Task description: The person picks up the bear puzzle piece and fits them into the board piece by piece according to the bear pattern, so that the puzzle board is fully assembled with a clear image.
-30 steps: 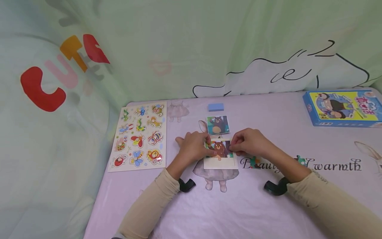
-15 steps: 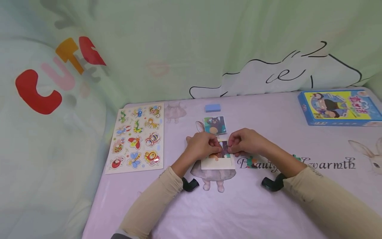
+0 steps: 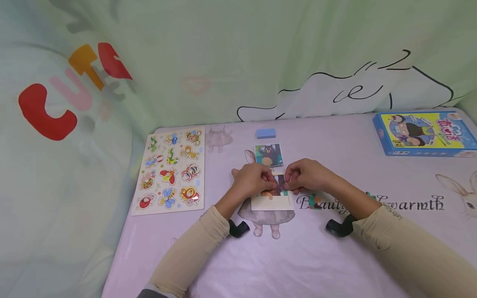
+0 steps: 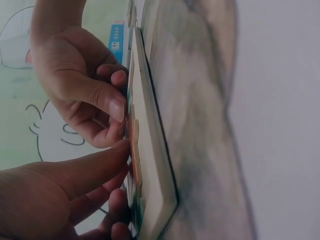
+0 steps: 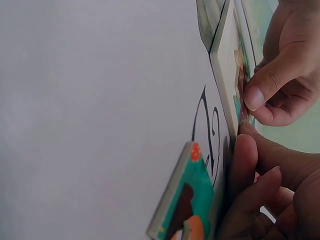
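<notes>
A small pale puzzle board (image 3: pixel 270 205) lies on the tablecloth with bear-picture puzzle pieces (image 3: pixel 280 180) across its upper part; its lower strip is bare. My left hand (image 3: pixel 252 180) bends over the picture from the left, thumb and curled fingers pinching at the pieces and hiding much of the bear. From the other side, my right hand (image 3: pixel 307 176) grips the right edge of the board with thumb and fingers, close to the left fingertips. A square bear card (image 3: pixel 269 155) sits just beyond the board. Beside the right forearm lies a loose green puzzle piece (image 5: pixel 192 200).
A white board of insect shapes (image 3: pixel 175 169) lies to the left. Behind the bear card is a blue block (image 3: pixel 266 133). At the back right is a blue and yellow box (image 3: pixel 428 132). A green curtain (image 3: pixel 208 62) hangs along the table's far edge.
My left hand has moved right from the picture's left side to its middle, now covering the bear's face. The right hand stays at the right edge. The view has shifted slightly.
</notes>
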Demonstrator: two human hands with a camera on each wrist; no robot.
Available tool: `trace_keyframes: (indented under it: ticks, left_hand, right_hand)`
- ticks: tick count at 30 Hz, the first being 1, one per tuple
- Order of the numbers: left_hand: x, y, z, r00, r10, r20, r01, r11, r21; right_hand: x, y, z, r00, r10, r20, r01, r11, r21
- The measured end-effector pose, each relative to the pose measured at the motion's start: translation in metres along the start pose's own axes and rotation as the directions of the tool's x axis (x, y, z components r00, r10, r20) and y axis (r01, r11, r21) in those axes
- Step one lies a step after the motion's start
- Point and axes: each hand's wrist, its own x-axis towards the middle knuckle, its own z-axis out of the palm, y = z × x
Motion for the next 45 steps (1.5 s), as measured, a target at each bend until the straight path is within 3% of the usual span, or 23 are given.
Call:
trace_keyframes:
  ticks: [9, 22, 32, 39, 45]
  left_hand:
    - [0.0, 0.002, 0.0, 1.0, -0.001, 0.0, 0.001, 1.0, 0.024]
    - [0.001, 0.008, 0.0, 1.0, -0.025, 0.014, 0.024, 0.995, 0.095]
    - [0.0, 0.008, -0.001, 1.0, -0.019, 0.011, 0.018, 0.997, 0.074]
    - [-0.004, -0.002, -0.004, 1.0, -0.013, -0.002, 0.013, 0.998, 0.055]
    - [-0.011, -0.023, -0.018, 1.0, -0.018, -0.006, 0.018, 0.998, 0.059]
  right_hand:
    - [-0.001, -0.001, -0.001, 1.0, 0.009, 0.005, -0.009, 1.0, 0.011]
    - [0.0, -0.002, -0.001, 1.0, -0.02, 0.002, 0.02, 0.998, -0.056]
    - [0.0, -0.004, 0.0, 0.999, -0.032, -0.005, 0.032, 0.997, -0.075]
    - [0.001, -0.005, 0.002, 0.999, -0.029, -0.022, 0.027, 0.996, -0.09]
    - [0.0, -0.006, 0.003, 0.999, -0.017, -0.028, 0.014, 0.995, -0.096]
